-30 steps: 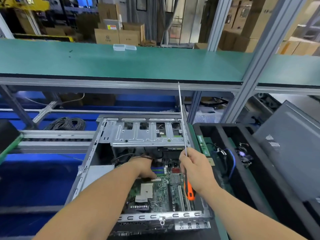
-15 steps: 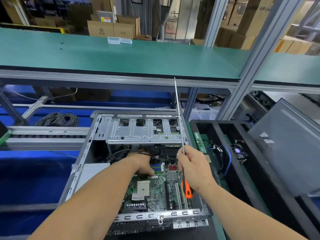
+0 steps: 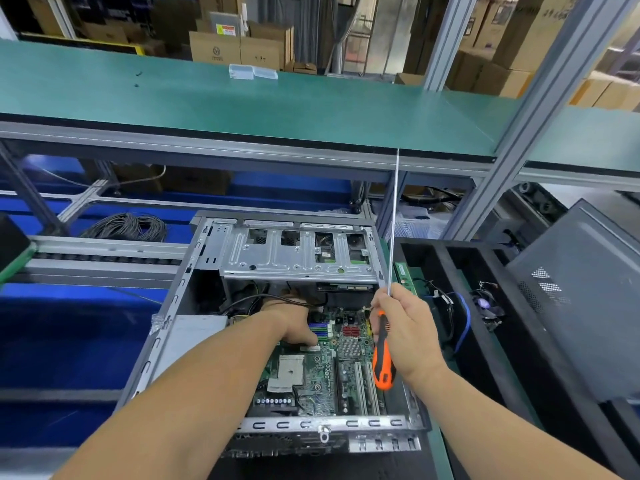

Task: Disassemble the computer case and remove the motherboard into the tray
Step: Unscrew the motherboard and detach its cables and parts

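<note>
Motherboard remains seated in the opened computer case; left hand reaches its far edge (grip hidden), right hand clamps the screwdriver idle; freeing cables likely next, tray waiting right.

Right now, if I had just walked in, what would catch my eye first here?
Probably the screwdriver with the orange-and-black handle, gripped in the right hand, its long shaft pointing up toward the green bench. Next, the open computer case in the middle, with the green motherboard exposed and the left hand reaching inside. To the right sits a black tray.
</note>
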